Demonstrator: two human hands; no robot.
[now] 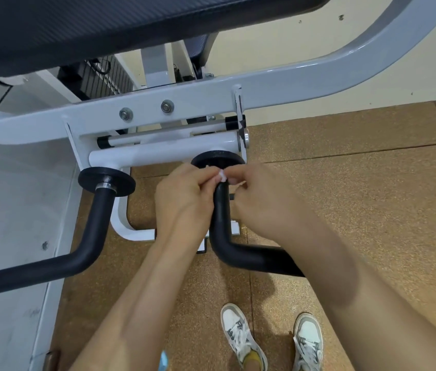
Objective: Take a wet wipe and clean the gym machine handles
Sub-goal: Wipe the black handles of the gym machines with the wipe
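Note:
Two bent black handles hang from the white machine frame (158,151). The right handle (225,236) rises to a black disc (218,159); the left handle (88,236) is untouched. My left hand (184,199) and my right hand (259,199) meet at the top of the right handle, just under its disc. Between their fingertips a small bit of white wet wipe (222,175) shows, pinched by both hands; most of it is hidden by my fingers.
A black padded seat (104,28) overhangs the frame at the top. Brown cork-like floor (345,183) lies to the right, a grey platform (10,236) to the left. My two white sneakers (241,336) stand below the handles. A blue object (164,361) peeks out at the bottom edge.

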